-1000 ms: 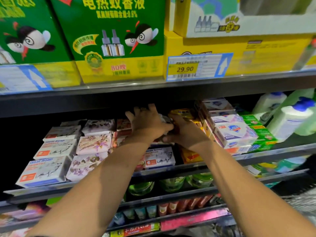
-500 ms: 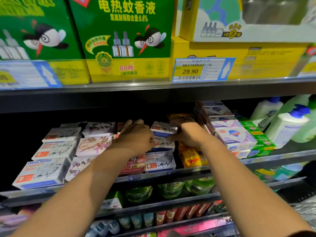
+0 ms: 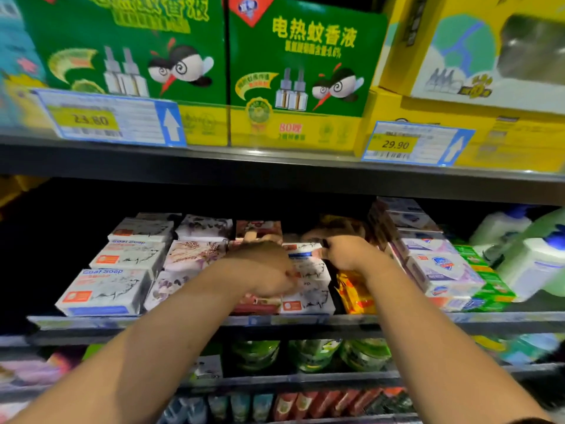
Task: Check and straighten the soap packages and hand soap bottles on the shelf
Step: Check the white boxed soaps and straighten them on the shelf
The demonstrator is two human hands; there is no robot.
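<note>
Right hand point(image 3: 351, 254): fingers curled, pinching the right end of the top box point(image 3: 301, 252).
Left hand point(image 3: 260, 270): back to the camera, fingers curled down onto the left edge of the column point(image 3: 310, 293) under that box. Blur hides exactly which box they hold.
Where the box lies: between the two hands, on top of the middle column, towards the back of the shelf point(image 3: 183, 321).
Long axis: left to right across the shelf, running from one hand to the other.
Facing: printed face turned up and towards the person, like the boxes below it.
Nearer hand: the right, already on the box's end. The left sits lower and closer to the front.
Coming move, as I judge it: square the top box on the column. The two hands at opposite ends can turn it or slide it along its axis.
Fit: it looks roughly parallel to the box beneath. Blur leaves any small skew unclear.
Neighbours: a red pack point(image 3: 256, 301) touches the column on the left, and a yellow pack point(image 3: 356, 290) stands just beside it on the right.
Further out: floral packs point(image 3: 195, 255) lie to the left and white-and-blue boxes point(image 3: 440, 270) to the right.
Bottles point(image 3: 532, 264): at the far right of the shelf, well apart from both hands, not yet handled.
</note>
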